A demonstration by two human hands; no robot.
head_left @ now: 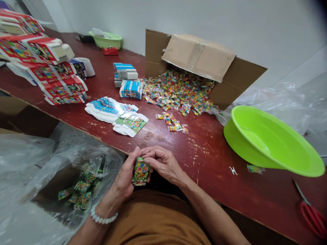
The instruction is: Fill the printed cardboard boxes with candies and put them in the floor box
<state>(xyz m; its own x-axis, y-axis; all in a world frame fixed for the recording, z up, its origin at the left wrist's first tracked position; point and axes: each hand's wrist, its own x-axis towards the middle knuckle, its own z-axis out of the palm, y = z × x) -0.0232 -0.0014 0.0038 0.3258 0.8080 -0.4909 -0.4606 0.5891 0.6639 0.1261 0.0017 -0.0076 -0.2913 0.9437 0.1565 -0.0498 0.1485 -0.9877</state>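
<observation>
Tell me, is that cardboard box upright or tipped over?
Tipped over: the cardboard box lies on its side, open, with small colorful packets spilled out.

One left hand (125, 178) and one right hand (163, 165) hold one small box (141, 172) just off the near edge of the table (199, 149). On the table are two green basins (270, 143), one cardboard box (199, 56), one tape dispenser (110, 51), one pair of scissors (313, 217) and one loose packet (255, 168). Below the table's edge are one plastic-lined carton (58, 180) and one bead bracelet (103, 216).
</observation>
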